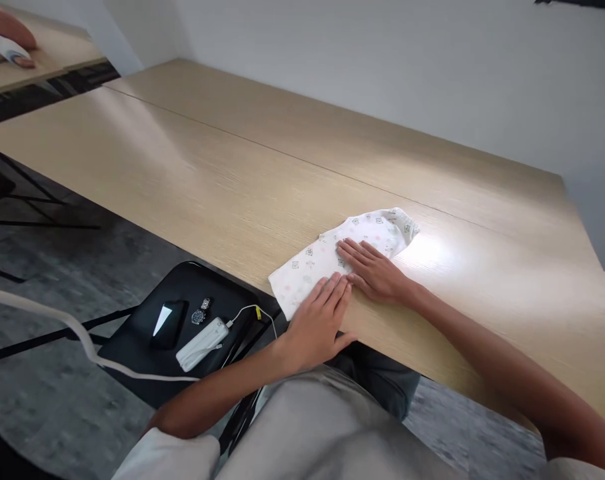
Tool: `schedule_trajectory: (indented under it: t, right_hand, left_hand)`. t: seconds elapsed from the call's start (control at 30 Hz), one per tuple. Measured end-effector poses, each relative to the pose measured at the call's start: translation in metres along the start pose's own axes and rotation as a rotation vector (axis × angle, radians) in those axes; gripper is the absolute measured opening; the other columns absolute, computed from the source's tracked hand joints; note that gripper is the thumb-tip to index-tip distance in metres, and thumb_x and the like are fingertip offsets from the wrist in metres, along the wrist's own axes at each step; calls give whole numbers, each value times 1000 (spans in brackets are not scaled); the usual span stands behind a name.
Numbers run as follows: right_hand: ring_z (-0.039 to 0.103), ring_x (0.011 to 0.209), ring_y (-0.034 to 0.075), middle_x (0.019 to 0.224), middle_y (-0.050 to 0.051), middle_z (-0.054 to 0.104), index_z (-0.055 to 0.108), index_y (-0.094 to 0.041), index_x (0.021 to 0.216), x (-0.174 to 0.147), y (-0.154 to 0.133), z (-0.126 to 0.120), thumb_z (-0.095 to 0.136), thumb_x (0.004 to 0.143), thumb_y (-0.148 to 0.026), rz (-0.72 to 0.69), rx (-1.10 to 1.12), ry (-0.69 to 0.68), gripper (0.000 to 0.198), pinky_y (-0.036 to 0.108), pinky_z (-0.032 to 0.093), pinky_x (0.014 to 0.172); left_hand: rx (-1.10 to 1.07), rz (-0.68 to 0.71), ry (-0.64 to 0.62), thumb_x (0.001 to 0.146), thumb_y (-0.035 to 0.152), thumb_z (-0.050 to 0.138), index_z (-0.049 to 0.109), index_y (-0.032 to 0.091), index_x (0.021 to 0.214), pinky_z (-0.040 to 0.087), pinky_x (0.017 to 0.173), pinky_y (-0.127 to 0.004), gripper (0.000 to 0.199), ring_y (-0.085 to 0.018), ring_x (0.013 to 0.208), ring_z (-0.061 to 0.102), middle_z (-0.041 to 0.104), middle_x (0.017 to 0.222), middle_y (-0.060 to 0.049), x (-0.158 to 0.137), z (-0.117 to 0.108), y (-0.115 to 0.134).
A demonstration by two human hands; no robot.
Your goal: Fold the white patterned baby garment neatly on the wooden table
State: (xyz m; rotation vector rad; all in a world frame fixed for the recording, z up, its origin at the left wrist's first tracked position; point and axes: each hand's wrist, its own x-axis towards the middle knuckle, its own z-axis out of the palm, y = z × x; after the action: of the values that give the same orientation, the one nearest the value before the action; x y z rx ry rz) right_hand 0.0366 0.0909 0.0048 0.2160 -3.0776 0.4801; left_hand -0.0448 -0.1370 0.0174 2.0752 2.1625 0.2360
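Note:
A small white cloth garment [327,247], printed with little animal and pastel motifs, lies flat near the front edge of the table. Its far right end is gathered, as if elasticated; which garment it is, I cannot tell. My left hand [320,320] rests flat on the near left part, fingers together and stretched out, thumb apart. Palm down, my right hand [375,270] lies on the cloth's near right side with its fingers extended. The two hands almost meet over the fabric, and they hide part of it.
The wooden table [222,173] reaches back to a pale wall. Left of my body, a black chair [147,327] bears a phone [168,325], a watch [198,316] and a white power bank [202,343] with a cable. Another person's arm [7,47] rests on a far table.

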Motion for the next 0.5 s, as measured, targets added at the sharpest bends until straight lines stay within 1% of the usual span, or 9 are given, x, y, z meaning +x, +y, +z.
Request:
schedule_trajectory:
  t: [0.07,0.17,0.23,0.3,0.33,0.4,0.47,0.5]
  right_hand:
    - [10,154,27,168,2,9,-7,-30,163,-10,11,1,22,110,-51,45,-21,-7,64,57,17,128]
    - [8,155,27,168,0,8,-3,-32,163,-28,44,-4,19,109,-54,134,-47,10,62,58,16,127]
    - [9,154,27,167,-1,10,2,-33,163,-38,62,-9,17,108,-56,165,-47,34,62,57,17,127]
    - [12,154,27,167,-2,12,6,-32,164,-43,73,-13,17,108,-57,167,-33,59,62,56,19,127]
    - [13,154,27,167,-2,13,9,-31,164,-44,74,-14,17,108,-57,161,-25,69,62,55,19,127]
    - [15,154,27,166,-1,16,14,-29,164,-44,73,-14,18,108,-56,152,-17,88,62,55,20,127]
    - [18,154,27,166,1,19,19,-26,163,-43,69,-13,21,108,-54,149,-24,109,62,55,21,127]
    - [19,153,27,165,3,21,21,-24,163,-43,68,-12,22,108,-53,149,-30,118,62,55,22,127]
  left_hand:
    - [9,-7,13,103,59,35,27,1,157,20,128,-47,80,-32,156,16,21,167,-18,-1,7,2]
    - [46,-8,23,105,43,38,28,4,157,24,126,-45,65,-28,156,20,23,167,-16,-21,7,5]
    - [52,-18,29,104,35,41,32,4,155,30,124,-45,60,-29,154,26,29,164,-18,-39,-1,6]
    - [26,-53,37,103,35,43,40,5,150,38,119,-47,56,-32,147,38,41,158,-20,-48,-13,7]
    - [0,-81,40,102,36,44,45,6,146,42,115,-48,53,-33,142,46,48,152,-21,-47,-18,8]
    - [-63,-143,47,102,37,44,50,8,140,48,109,-47,48,-32,132,55,59,141,-20,-34,-26,9]
    - [-118,-181,66,102,37,46,48,8,142,47,111,-47,49,-31,135,53,58,141,-19,-8,-24,12]
    - [-135,-182,75,101,37,48,44,7,145,44,115,-47,53,-31,140,48,54,147,-20,7,-20,13]
